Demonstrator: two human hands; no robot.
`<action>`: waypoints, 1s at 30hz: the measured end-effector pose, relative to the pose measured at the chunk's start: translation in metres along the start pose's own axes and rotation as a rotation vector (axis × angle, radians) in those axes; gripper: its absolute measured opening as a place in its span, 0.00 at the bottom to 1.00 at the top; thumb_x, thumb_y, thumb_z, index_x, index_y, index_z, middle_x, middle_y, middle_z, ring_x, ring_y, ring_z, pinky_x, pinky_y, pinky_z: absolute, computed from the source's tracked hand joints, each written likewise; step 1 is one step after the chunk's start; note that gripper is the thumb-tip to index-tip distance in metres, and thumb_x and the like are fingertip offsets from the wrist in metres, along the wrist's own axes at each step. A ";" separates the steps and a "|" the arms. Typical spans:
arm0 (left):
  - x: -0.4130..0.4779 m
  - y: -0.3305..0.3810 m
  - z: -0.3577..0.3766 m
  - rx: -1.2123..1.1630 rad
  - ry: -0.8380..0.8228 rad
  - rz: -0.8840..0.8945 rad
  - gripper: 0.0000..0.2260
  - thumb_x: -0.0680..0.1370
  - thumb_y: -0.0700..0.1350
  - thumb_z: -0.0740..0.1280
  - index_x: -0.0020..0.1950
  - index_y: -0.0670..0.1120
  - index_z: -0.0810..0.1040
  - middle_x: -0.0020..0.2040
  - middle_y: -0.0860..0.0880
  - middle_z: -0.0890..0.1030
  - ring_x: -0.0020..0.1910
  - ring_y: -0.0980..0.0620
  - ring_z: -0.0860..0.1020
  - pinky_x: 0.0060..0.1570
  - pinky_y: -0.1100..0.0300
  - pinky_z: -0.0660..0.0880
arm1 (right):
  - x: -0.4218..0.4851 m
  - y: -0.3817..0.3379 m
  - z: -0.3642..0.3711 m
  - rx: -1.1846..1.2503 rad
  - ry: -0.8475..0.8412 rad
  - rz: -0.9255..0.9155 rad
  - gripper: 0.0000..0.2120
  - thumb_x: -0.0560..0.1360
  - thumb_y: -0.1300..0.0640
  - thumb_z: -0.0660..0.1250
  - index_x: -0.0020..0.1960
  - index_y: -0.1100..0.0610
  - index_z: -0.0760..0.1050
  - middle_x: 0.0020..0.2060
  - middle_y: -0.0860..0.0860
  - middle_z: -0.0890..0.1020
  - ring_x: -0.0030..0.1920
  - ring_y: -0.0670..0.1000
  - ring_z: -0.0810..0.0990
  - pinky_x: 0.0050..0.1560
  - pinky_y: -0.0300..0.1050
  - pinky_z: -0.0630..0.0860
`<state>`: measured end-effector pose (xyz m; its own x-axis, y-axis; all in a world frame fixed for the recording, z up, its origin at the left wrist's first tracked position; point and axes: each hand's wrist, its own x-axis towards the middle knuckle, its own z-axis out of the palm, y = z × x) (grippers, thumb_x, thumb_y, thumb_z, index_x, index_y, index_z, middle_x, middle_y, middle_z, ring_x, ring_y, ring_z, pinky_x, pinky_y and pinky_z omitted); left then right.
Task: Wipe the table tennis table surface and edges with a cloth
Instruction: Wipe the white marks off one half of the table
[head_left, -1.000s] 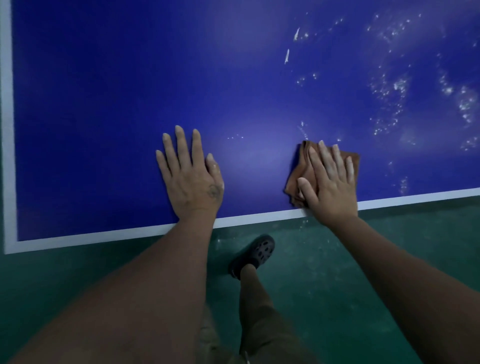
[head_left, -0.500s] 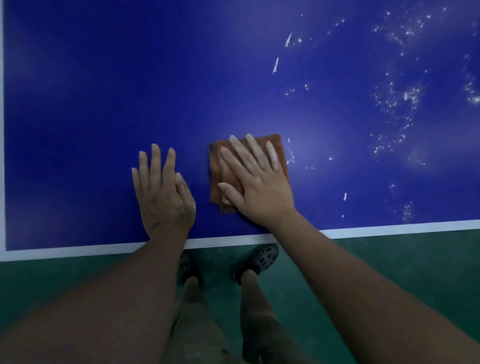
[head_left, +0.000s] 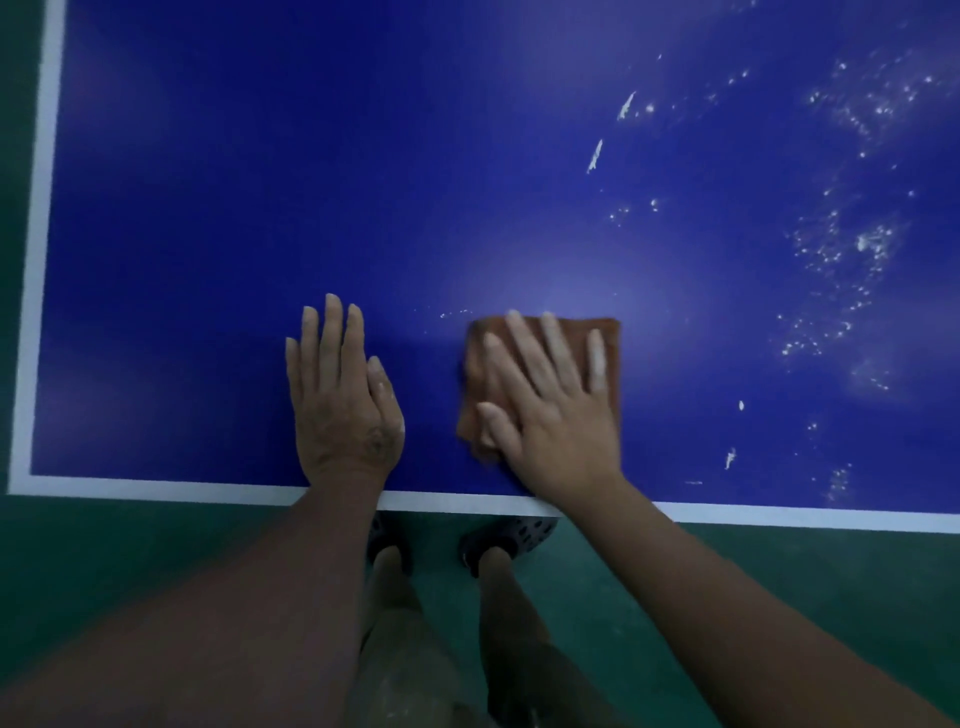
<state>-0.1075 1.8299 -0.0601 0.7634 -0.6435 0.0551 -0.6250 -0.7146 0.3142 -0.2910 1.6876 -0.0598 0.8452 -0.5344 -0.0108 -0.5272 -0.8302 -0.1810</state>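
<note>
Green floor (head_left: 779, 582) below the near table edge, with two dark perforated clogs (head_left: 511, 535) partly tucked under it, legs running down toward the bottom of the frame. White flecks and smears (head_left: 836, 260) scattered over the right and far-right part of the blue table tennis table (head_left: 234, 208); a few more specks (head_left: 730, 457) close to the near right edge. Nothing lying between the hands or blocking the cloth.

Left hand (head_left: 343, 410) pressed flat, palm down, fingers together and pointing far, empty, planted on the blue surface just inside the near white border (head_left: 156, 488). Right hand (head_left: 550, 410) also flat and spread, palm down on the cloth (head_left: 610, 353), fingers splayed across it, thumb out to the left; pressing rather than clenching. Both forearms reaching in from the near side, over the edge.

Cloth: brown-orange, folded into a rough square, lying flat on the table just right of the left hand, near the front edge, mostly covered by the right hand, with its right and far margins showing. White border also running up the left side, meeting the near one at the near left corner.
</note>
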 end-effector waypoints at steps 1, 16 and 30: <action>0.000 0.000 0.000 0.005 -0.004 0.002 0.25 0.89 0.45 0.53 0.87 0.41 0.62 0.89 0.43 0.58 0.89 0.43 0.52 0.87 0.39 0.50 | 0.018 -0.016 0.003 0.019 -0.002 -0.034 0.31 0.87 0.36 0.52 0.86 0.48 0.60 0.87 0.50 0.55 0.87 0.56 0.50 0.82 0.73 0.49; -0.001 -0.003 0.002 0.038 0.005 0.020 0.25 0.90 0.44 0.52 0.87 0.42 0.61 0.89 0.43 0.59 0.89 0.42 0.52 0.87 0.38 0.51 | 0.026 0.137 -0.031 -0.021 0.037 0.460 0.33 0.87 0.38 0.51 0.88 0.51 0.53 0.88 0.48 0.50 0.88 0.55 0.45 0.84 0.70 0.45; 0.001 -0.004 0.002 0.053 -0.053 -0.010 0.26 0.89 0.48 0.49 0.88 0.43 0.59 0.89 0.44 0.56 0.89 0.43 0.50 0.88 0.41 0.48 | 0.119 -0.013 -0.001 0.046 0.029 -0.099 0.31 0.87 0.37 0.55 0.86 0.50 0.62 0.87 0.50 0.59 0.87 0.56 0.53 0.85 0.65 0.50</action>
<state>-0.1047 1.8320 -0.0630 0.7611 -0.6487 0.0014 -0.6260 -0.7338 0.2640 -0.1837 1.6349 -0.0577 0.8898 -0.4548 0.0373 -0.4360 -0.8715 -0.2245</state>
